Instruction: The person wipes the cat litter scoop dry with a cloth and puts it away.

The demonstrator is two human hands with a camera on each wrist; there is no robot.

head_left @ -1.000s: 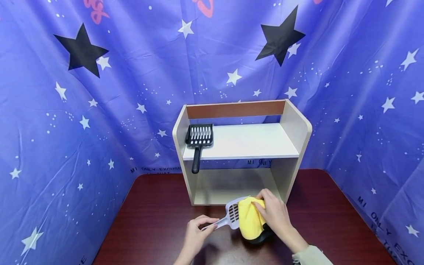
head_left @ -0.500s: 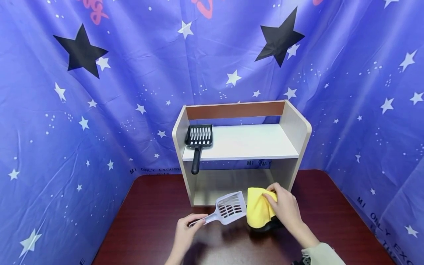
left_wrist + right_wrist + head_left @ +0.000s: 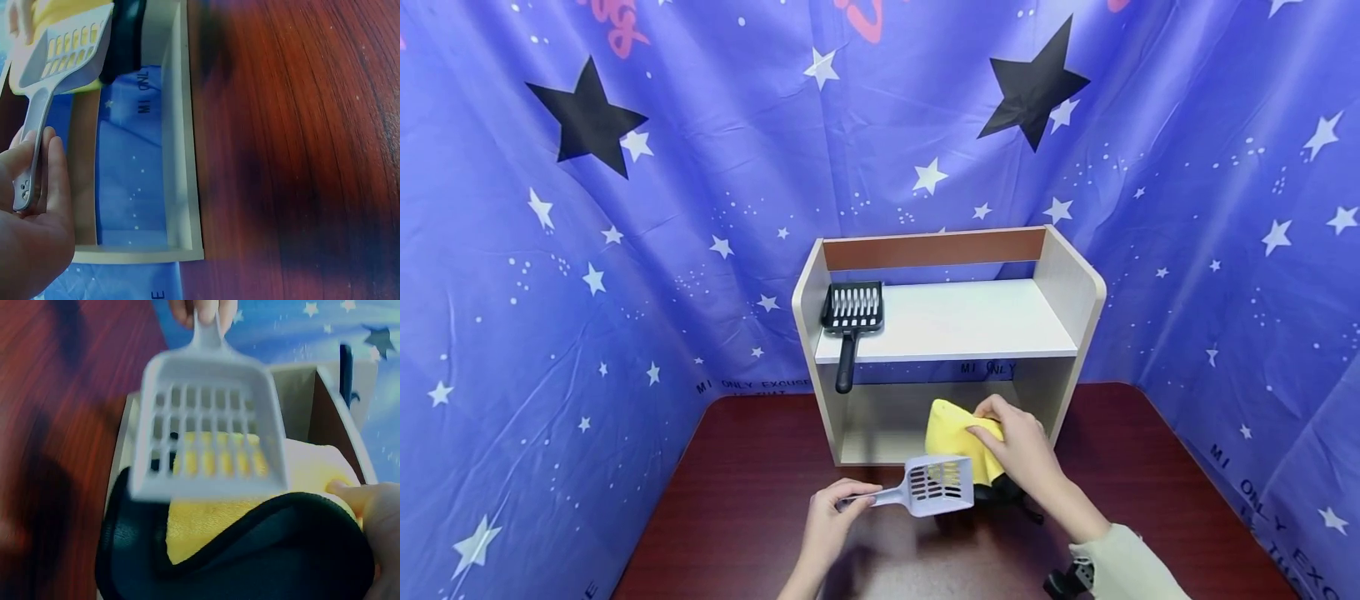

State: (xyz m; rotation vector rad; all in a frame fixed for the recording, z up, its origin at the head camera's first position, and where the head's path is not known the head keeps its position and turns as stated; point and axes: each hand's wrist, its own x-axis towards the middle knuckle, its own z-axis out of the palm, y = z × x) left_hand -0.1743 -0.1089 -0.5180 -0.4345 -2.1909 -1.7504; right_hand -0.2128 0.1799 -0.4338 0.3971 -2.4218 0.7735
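My left hand [image 3: 829,518] pinches the handle of a pale grey slotted litter scoop [image 3: 938,505] between thumb and fingers. The scoop's head points right, raised over the table, with its slots facing the head camera. In my right hand [image 3: 1028,450] is a cloth [image 3: 951,427], yellow on one face and dark with a black edge [image 3: 300,506] on the other. The cloth hangs folded behind the scoop's head, and yellow shows through the slots. In the right wrist view the scoop [image 3: 145,425] overlaps the cloth.
A two-tier wooden shelf [image 3: 947,321] stands at the back of the dark red table [image 3: 737,492]. On its upper tier lies a black slotted scoop [image 3: 852,308], handle jutting over the front edge. A blue star-printed curtain [image 3: 715,167] surrounds the table.
The scoop's head has turned its slotted face toward the head camera. The right hand has lifted the cloth slightly up, away from me, and the cloth now lies behind the scoop instead of over it.
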